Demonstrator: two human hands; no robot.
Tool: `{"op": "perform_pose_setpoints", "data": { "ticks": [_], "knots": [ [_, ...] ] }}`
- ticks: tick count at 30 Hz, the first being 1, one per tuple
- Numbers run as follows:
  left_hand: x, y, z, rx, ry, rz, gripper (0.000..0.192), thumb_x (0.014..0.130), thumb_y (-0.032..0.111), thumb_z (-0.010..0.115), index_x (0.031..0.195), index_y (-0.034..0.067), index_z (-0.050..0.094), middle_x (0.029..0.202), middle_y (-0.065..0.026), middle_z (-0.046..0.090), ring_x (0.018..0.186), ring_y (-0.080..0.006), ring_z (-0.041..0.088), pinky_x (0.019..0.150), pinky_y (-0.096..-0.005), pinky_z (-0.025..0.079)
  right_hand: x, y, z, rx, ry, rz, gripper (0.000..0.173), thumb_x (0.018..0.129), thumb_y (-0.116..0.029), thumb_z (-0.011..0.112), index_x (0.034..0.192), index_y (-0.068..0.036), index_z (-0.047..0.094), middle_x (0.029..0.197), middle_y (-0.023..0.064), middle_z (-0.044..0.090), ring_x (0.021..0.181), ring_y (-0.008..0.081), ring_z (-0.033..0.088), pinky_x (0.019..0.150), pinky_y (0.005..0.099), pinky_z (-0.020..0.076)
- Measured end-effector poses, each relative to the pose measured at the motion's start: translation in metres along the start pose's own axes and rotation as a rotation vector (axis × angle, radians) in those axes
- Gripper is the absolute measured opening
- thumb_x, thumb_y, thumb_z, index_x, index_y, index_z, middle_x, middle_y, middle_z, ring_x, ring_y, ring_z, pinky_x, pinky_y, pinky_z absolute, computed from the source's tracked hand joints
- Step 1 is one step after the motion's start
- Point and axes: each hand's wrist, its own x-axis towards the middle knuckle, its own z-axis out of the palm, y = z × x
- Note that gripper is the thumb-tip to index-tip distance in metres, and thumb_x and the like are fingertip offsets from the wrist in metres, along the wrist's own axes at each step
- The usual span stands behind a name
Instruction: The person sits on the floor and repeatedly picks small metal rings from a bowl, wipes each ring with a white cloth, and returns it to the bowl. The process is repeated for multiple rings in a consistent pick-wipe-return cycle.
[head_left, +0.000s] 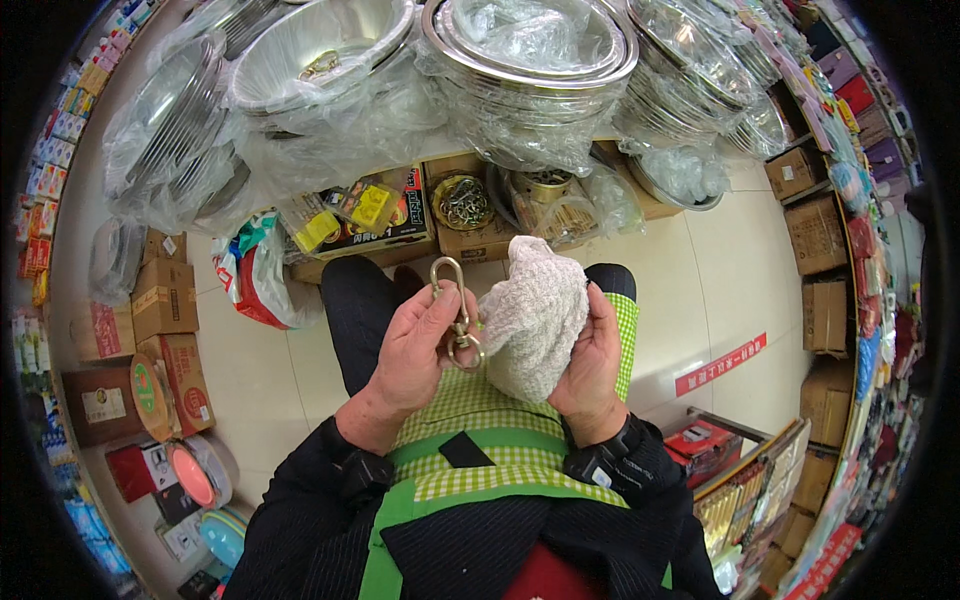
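Observation:
My left hand (412, 349) holds a metal swivel snap hook (461, 322) upright between thumb and fingers. In my right hand (596, 360) is a crumpled, whitish terry cloth (536, 322), whose left edge touches or nearly touches the hook. Both hands are above the green checked apron (480, 416) on my lap. Beyond them, a round tin (463, 202) full of metal hooks or rings stands on a cardboard box. Another metal piece (320, 66) lies inside a plastic-wrapped steel basin (300, 37) at the upper left.
Stacks of steel basins (532, 97) in plastic film fill the shelf ahead. Yellow packets (371, 204) lie on a printed box below. A plastic bag (262, 274) stands on the floor at left, near cardboard boxes (163, 300). Stocked shelves and more boxes (817, 236) line the right.

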Motion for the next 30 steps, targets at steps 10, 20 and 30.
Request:
{"op": "perform_pose_setpoints", "data": {
  "ticks": [10, 20, 30],
  "knots": [
    [0.004, 0.001, 0.005, 0.161, 0.118, -0.017, 0.033, 0.102, 0.03, 0.035, 0.099, 0.003, 0.053, 0.069, -0.0001, 0.049, 0.061, -0.0041, 0.039, 0.054, -0.0202, 0.031, -0.005, 0.008, -0.016, -0.428, 0.001, 0.022, 0.041, 0.094, -0.015, 0.041, 0.132, 0.0, 0.046, 0.124, 0.012, 0.057, 0.115, 0.0216, 0.055, 0.097, 0.0349, 0.043],
    [0.01, -0.028, 0.012, 0.545, 0.11, 0.199, 0.031, 0.101, 0.025, 0.042, 0.091, -0.001, 0.054, 0.063, -0.0049, 0.05, 0.054, -0.0116, 0.046, 0.053, -0.0291, 0.041, 0.008, 0.03, -0.023, -1.425, -0.182, -0.489, 0.03, 0.09, -0.001, 0.039, 0.117, 0.006, 0.05, 0.106, 0.0251, 0.057, 0.098, 0.0411, 0.056, 0.088, 0.0422, 0.0439],
    [0.014, -0.023, 0.016, 0.882, -0.068, 0.302, 0.028, 0.097, 0.022, 0.046, 0.083, -0.002, 0.05, 0.067, -0.0234, 0.053, 0.061, -0.0419, 0.054, 0.055, -0.0439, 0.042, 0.005, 0.027, -0.03, -1.19, 0.114, -0.43, 0.024, 0.098, -0.01, 0.037, 0.109, 0.003, 0.054, 0.094, 0.0127, 0.06, 0.082, 0.0233, 0.058, 0.076, 0.033, 0.0465]
  ]
}}
